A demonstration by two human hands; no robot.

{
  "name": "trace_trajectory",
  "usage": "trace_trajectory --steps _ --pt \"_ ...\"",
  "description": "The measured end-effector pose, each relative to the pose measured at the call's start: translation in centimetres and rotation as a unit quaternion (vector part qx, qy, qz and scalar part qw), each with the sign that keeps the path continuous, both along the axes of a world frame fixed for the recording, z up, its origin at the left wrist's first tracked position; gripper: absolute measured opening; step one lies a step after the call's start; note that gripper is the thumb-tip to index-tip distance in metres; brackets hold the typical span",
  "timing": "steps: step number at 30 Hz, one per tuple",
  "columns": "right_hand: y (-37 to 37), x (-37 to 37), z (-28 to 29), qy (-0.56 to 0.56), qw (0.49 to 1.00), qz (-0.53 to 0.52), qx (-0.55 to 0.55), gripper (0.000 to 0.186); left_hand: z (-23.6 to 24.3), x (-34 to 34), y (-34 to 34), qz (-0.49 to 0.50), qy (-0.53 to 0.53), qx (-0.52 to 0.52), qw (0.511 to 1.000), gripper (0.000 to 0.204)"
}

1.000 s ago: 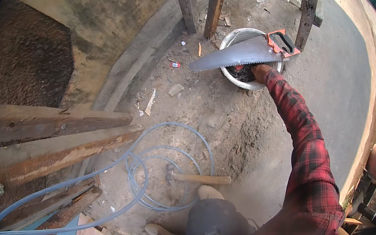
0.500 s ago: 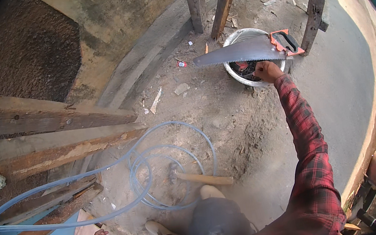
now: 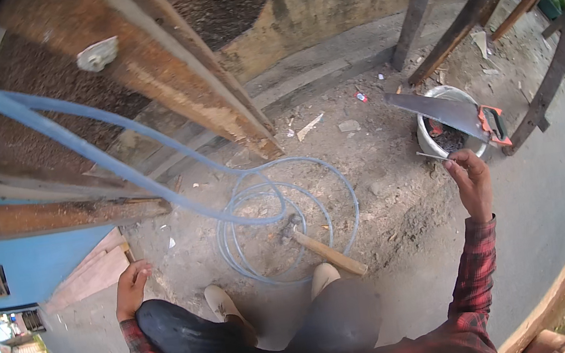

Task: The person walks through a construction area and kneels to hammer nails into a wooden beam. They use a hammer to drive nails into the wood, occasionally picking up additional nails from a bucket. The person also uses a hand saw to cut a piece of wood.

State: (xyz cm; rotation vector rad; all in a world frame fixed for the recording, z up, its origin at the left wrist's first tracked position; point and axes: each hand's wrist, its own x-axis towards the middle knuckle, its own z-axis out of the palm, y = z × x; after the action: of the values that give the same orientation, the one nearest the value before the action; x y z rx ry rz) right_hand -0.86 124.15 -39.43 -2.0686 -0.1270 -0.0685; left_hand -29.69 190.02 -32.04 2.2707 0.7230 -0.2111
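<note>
My right hand point(image 3: 472, 182) is raised in front of the white bucket point(image 3: 429, 138), its fingertips pinched on a thin, pale nail point(image 3: 431, 155). Across the bucket's rim lies a handsaw point(image 3: 448, 114) with an orange and black handle. Dark items point(image 3: 449, 138) sit inside the bucket, partly hidden by the saw. Beside my left knee, my left hand point(image 3: 131, 290) is held with fingers loosely bent and nothing visible in it. A hammer point(image 3: 329, 249) with a wooden handle rests on the ground before my feet, near coils of clear hose point(image 3: 353, 195).
Wooden posts point(image 3: 213, 92) slant in from the upper left, with the hose passing in front of them. More timber legs point(image 3: 427, 1) stand behind the bucket. Scraps point(image 3: 310, 126) litter the dirt. A low concrete kerb point(image 3: 326, 73) curves along the back.
My right hand has come out of the bucket with a nail and drawn back toward me. My left hand shows more fully beside the knee. The view has swung left.
</note>
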Motion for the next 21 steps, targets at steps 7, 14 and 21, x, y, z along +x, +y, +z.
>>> trace_trajectory --steps 7,14,21 --pt "14.1 -7.7 2.9 -0.004 0.924 0.376 0.072 0.013 4.9 4.9 -12.2 -0.293 -0.054 0.15 0.943 0.039" --pt "28.6 -13.4 1.8 0.144 0.757 0.592 0.236 0.013 3.2 -1.3 -18.5 -0.26 -0.113 -0.022 0.959 0.046" --pt "33.2 -14.8 1.3 0.302 0.685 0.572 0.336 0.008 5.2 -2.2 -17.8 -0.151 -0.099 -0.106 0.978 0.03"
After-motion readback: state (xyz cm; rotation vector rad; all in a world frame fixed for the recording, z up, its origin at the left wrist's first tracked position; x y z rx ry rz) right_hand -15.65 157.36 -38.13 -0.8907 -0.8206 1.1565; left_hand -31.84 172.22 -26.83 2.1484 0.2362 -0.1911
